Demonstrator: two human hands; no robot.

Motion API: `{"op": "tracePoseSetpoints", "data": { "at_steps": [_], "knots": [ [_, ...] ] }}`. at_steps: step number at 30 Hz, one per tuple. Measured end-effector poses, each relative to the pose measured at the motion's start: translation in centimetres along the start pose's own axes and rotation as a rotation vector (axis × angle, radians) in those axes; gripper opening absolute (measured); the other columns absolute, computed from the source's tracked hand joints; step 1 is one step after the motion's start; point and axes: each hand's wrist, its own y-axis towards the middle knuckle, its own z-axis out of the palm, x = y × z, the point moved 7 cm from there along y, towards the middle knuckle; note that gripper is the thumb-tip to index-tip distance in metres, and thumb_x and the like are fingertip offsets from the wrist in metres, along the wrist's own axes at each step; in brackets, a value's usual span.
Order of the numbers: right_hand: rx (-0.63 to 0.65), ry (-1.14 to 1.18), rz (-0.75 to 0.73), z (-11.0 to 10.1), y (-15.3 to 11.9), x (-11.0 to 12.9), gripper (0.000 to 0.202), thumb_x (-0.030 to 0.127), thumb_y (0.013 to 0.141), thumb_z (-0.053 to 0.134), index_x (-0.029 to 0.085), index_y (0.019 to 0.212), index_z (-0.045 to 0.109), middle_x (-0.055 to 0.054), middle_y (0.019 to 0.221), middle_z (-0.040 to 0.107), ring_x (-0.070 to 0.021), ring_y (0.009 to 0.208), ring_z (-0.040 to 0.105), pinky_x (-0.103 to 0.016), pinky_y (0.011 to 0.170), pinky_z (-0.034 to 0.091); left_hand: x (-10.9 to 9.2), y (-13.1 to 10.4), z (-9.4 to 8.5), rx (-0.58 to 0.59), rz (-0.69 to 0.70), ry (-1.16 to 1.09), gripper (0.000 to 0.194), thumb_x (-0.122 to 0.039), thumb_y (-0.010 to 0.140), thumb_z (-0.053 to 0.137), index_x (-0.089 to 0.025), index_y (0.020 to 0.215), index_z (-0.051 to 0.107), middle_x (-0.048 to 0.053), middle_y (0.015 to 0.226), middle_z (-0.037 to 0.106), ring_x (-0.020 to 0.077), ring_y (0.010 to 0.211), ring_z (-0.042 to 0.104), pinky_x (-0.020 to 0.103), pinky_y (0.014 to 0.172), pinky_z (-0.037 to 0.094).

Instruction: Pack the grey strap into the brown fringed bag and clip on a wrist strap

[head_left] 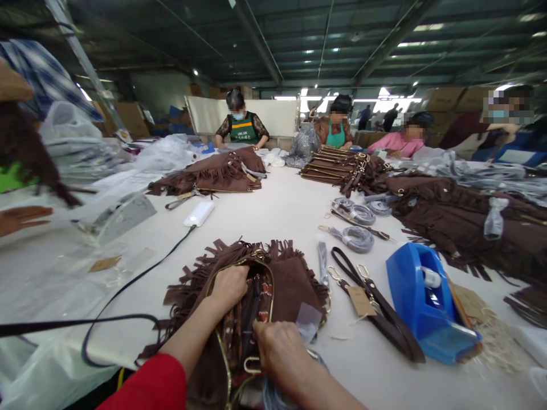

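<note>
A brown fringed handbag (294,279) lies in front of me with its gold zipper open, showing a patterned lining (265,293). My left hand (231,287) reaches in at the left side of the opening, curled against the bag, its fingertips hidden inside. Across the opening, my right hand (280,347) is closed on the bag's inner edge, thumb uppermost. A gold metal clasp (252,364) shows beside it. Just right of the bag lie a dark brown strap (395,319) with gold hooks and a tan tag (361,300).
A blue tape dispenser (421,302) stands at right, near coiled wrapped straps (359,238). More brown bags (213,171) are piled farther back and at right. A white power bank (199,213) trails a black cable. Co-workers (243,128) sit opposite; another person's hand (23,219) is at left.
</note>
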Motion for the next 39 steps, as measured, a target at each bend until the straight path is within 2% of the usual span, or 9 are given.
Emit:
{"op": "tracePoseSetpoints", "data": {
  "at_steps": [4,8,12,16,19,23,26,31,39],
  "knots": [
    [0.041,-0.006,0.016,0.3,-0.1,-0.2,0.017,0.015,0.079,0.049,0.019,0.088,0.062,-0.009,0.081,0.071,-0.0251,0.073,0.067,-0.026,0.055,0.043,1.4,0.4,-0.1,0.004,0.009,-0.107,0.029,-0.010,0.069,0.040,-0.020,0.086,0.061,0.009,0.093,0.069,0.0223,0.092,0.062,0.031,0.076,0.047],
    [0.045,0.041,0.058,0.0,0.0,-0.7,0.021,0.020,0.084,0.043,0.019,0.083,0.064,-0.009,0.079,0.070,-0.0238,0.074,0.067,-0.026,0.053,0.037,1.9,0.4,0.2,-0.013,-0.039,-0.173,0.025,-0.013,0.069,0.040,-0.018,0.085,0.060,0.009,0.093,0.068,0.0212,0.090,0.062,0.031,0.075,0.047],
    [-0.033,0.201,0.141,-3.1,1.0,-1.1,0.025,0.022,0.087,0.043,0.017,0.078,0.066,-0.009,0.078,0.070,-0.0188,0.073,0.065,-0.025,0.054,0.033,2.2,0.7,0.9,-0.009,-0.064,-0.238,0.022,-0.016,0.070,0.043,-0.017,0.084,0.059,0.009,0.093,0.067,0.0211,0.092,0.061,0.032,0.077,0.046],
    [-0.058,0.303,0.177,-5.7,4.0,-1.1,0.027,0.021,0.085,0.046,0.014,0.071,0.068,-0.009,0.071,0.069,-0.0140,0.063,0.061,-0.022,0.052,0.032,2.5,0.8,1.3,-0.017,-0.075,-0.294,0.023,-0.017,0.069,0.043,-0.018,0.085,0.060,0.009,0.093,0.067,0.0219,0.093,0.061,0.031,0.077,0.046],
    [-0.056,0.287,0.250,-5.2,6.8,-1.7,0.026,0.018,0.082,0.046,0.011,0.073,0.070,-0.012,0.072,0.069,-0.0166,0.066,0.062,-0.023,0.054,0.035,2.6,0.7,1.5,-0.029,-0.082,-0.329,0.024,-0.017,0.069,0.042,-0.019,0.084,0.061,0.009,0.093,0.068,0.0225,0.093,0.061,0.031,0.076,0.046],
    [-0.060,0.230,0.342,-3.4,8.8,-2.3,0.027,0.018,0.080,0.045,0.008,0.084,0.069,-0.020,0.086,0.069,-0.0267,0.080,0.065,-0.029,0.061,0.041,2.6,0.5,1.6,-0.045,-0.090,-0.365,0.023,-0.017,0.070,0.042,-0.021,0.080,0.061,0.008,0.090,0.068,0.0223,0.091,0.061,0.030,0.074,0.046],
    [-0.058,0.203,0.386,-2.9,9.0,-2.4,0.029,0.022,0.080,0.045,0.007,0.089,0.068,-0.022,0.090,0.067,-0.0307,0.086,0.064,-0.033,0.066,0.045,2.5,0.4,1.6,-0.052,-0.092,-0.379,0.021,-0.017,0.070,0.042,-0.021,0.077,0.061,0.008,0.088,0.069,0.0218,0.090,0.062,0.030,0.074,0.046],
    [-0.012,0.186,0.410,-2.9,9.0,-2.8,0.031,0.029,0.078,0.049,0.008,0.088,0.069,-0.022,0.088,0.068,-0.0324,0.087,0.064,-0.036,0.069,0.047,2.3,0.3,2.0,-0.057,-0.082,-0.383,0.024,-0.017,0.073,0.041,-0.023,0.081,0.062,0.007,0.088,0.069,0.0201,0.088,0.062,0.029,0.074,0.045],
    [0.001,0.133,0.396,-2.7,9.7,-2.6,0.029,0.026,0.079,0.048,0.008,0.090,0.068,-0.021,0.090,0.068,-0.0317,0.088,0.064,-0.037,0.071,0.048,2.1,0.3,1.8,-0.091,-0.039,-0.402,0.023,-0.020,0.075,0.040,-0.024,0.078,0.062,0.007,0.084,0.070,0.0221,0.083,0.064,0.030,0.067,0.045]
  ]
}}
